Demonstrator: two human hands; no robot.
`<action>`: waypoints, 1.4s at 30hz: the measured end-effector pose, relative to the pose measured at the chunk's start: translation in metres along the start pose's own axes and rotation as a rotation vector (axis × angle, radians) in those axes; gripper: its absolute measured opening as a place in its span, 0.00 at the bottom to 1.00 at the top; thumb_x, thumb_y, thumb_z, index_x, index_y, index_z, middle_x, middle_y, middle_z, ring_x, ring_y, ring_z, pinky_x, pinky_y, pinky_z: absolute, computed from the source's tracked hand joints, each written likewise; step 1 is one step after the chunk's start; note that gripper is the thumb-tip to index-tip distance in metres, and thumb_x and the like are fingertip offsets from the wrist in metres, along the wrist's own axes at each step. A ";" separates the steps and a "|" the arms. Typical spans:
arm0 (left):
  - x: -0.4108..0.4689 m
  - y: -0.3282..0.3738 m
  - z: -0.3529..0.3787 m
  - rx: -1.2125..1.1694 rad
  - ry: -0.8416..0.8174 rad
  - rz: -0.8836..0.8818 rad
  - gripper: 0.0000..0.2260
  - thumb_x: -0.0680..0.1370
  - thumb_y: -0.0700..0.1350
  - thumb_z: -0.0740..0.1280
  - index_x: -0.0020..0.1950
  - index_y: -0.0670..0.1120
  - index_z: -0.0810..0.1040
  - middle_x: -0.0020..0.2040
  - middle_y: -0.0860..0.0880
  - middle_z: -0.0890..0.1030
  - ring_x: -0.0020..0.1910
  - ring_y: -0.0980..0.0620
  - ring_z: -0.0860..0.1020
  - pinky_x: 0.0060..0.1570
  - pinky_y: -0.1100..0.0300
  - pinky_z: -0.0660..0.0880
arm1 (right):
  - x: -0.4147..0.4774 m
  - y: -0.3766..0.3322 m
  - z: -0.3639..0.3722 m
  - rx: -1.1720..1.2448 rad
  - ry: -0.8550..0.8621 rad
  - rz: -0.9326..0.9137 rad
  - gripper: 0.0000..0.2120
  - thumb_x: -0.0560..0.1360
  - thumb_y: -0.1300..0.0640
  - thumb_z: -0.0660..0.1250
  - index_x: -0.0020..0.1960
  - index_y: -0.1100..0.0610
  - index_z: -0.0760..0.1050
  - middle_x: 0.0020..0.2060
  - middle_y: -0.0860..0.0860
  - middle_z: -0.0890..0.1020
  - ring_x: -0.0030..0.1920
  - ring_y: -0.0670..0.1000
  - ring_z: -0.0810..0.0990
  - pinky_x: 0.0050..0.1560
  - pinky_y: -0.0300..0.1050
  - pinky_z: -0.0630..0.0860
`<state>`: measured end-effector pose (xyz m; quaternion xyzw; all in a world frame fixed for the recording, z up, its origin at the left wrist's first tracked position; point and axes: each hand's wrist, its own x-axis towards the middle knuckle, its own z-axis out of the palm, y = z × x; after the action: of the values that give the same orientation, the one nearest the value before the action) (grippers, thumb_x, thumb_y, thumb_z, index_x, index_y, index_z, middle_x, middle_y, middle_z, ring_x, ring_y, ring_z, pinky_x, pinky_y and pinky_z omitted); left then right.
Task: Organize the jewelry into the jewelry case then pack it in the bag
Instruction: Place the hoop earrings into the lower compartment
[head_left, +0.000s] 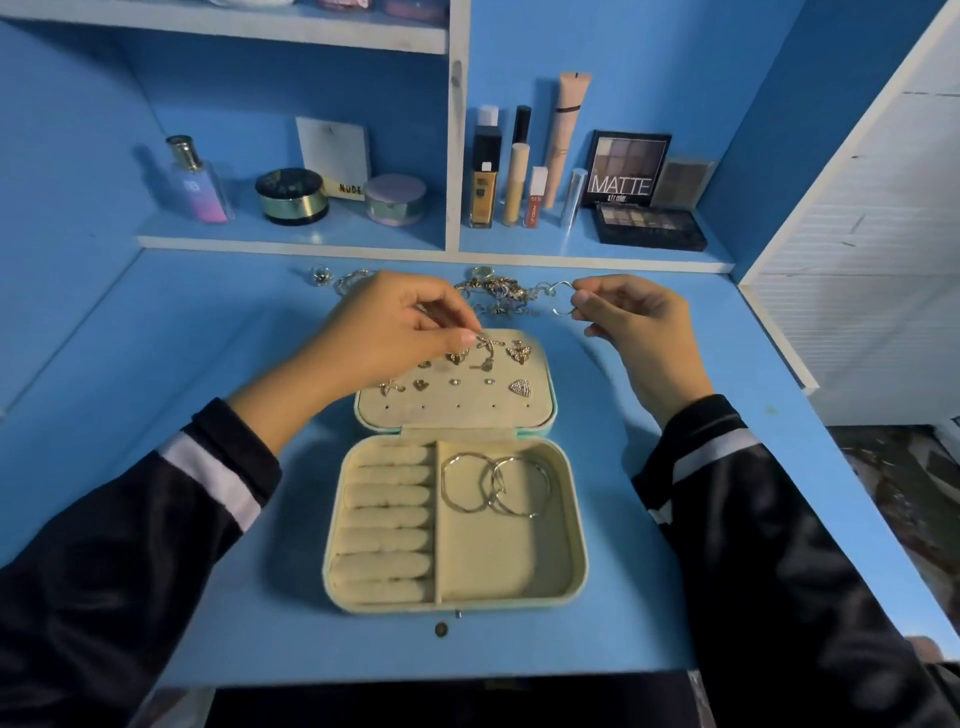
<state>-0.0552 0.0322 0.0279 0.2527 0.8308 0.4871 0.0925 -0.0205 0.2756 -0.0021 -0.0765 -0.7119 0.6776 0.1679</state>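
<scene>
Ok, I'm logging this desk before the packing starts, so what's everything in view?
Open rectangular jewelry case: one, mint outside, beige inside, desk centre.
Large wire hoop earrings: two, silver, case's right compartment.
Small stud earrings: roughly ten, gold, lid panel.
Tangled loose jewelry pile: one, gold and silver, desk rear.
Makeup bottles, jars and palettes: over a dozen, mixed colours, shelf.
Left hand: pinching one stud earring at the lid.
Right hand: pinching a small silver hoop.

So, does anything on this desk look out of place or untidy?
A small round piece lies alone on the desk, just in front of the jewelry case, apart from the other jewelry; I cannot tell what it is. Behind the case, the chains lie in a tangled heap.
</scene>
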 end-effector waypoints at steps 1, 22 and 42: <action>-0.008 0.005 0.001 -0.005 -0.026 0.006 0.05 0.72 0.40 0.75 0.46 0.48 0.84 0.43 0.51 0.86 0.43 0.52 0.84 0.51 0.51 0.81 | -0.005 -0.001 0.000 0.006 -0.006 -0.004 0.03 0.74 0.66 0.70 0.46 0.59 0.81 0.35 0.49 0.83 0.36 0.45 0.81 0.38 0.36 0.76; -0.072 0.026 0.025 0.430 -0.391 0.107 0.05 0.73 0.42 0.75 0.44 0.52 0.86 0.38 0.60 0.83 0.41 0.65 0.80 0.43 0.74 0.72 | -0.091 -0.037 -0.022 -0.234 -0.344 -0.039 0.03 0.73 0.65 0.71 0.46 0.60 0.83 0.35 0.52 0.84 0.37 0.48 0.82 0.40 0.38 0.78; -0.073 -0.014 0.016 0.452 0.059 0.313 0.09 0.77 0.44 0.70 0.57 0.48 0.83 0.55 0.55 0.81 0.57 0.56 0.77 0.61 0.58 0.73 | -0.088 -0.062 0.008 -0.839 -0.840 -0.105 0.07 0.71 0.58 0.74 0.44 0.47 0.85 0.35 0.43 0.84 0.38 0.48 0.80 0.39 0.45 0.78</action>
<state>0.0089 0.0014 0.0010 0.3780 0.8715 0.3051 -0.0671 0.0660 0.2343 0.0477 0.1737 -0.9271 0.3014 -0.1396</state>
